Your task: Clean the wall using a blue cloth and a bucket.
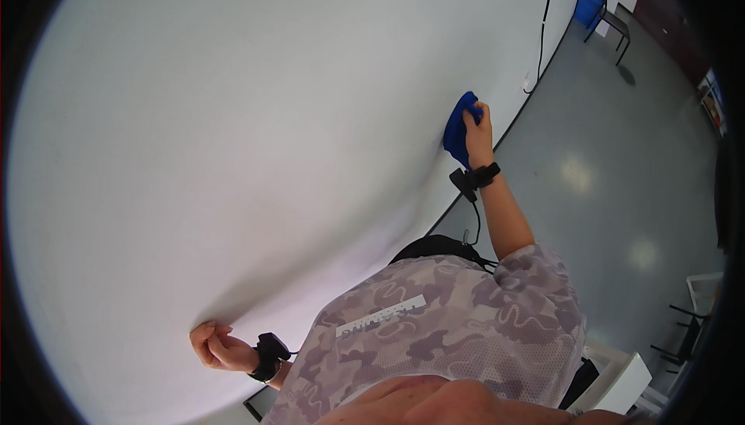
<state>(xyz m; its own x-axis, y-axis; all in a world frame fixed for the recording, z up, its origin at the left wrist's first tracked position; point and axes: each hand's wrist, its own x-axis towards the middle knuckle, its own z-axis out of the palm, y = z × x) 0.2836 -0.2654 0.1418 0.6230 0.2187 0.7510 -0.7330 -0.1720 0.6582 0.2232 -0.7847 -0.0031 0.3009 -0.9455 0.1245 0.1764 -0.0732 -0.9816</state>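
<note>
My right hand (480, 136) grips a dark blue cloth (456, 134) and holds it against the white wall (272, 114). The thumb lies over the folded cloth, and part of the cloth hangs below the fingers. At the lower left, my left hand (223, 349) is loosely closed beside the same wall, its fingers curled in and nothing showing in them. I cannot tell whether its knuckles touch the wall. Each wrist wears a black strap with a small device, and a cable runs from the right wrist device (464, 184).
A black cable (548, 13) runs down the wall to a small white fitting (528, 83) near the floor. The grey floor (597, 161) spreads to the right. A dark chair (615, 21) stands far off, and white furniture (621, 382) stands behind me at the lower right.
</note>
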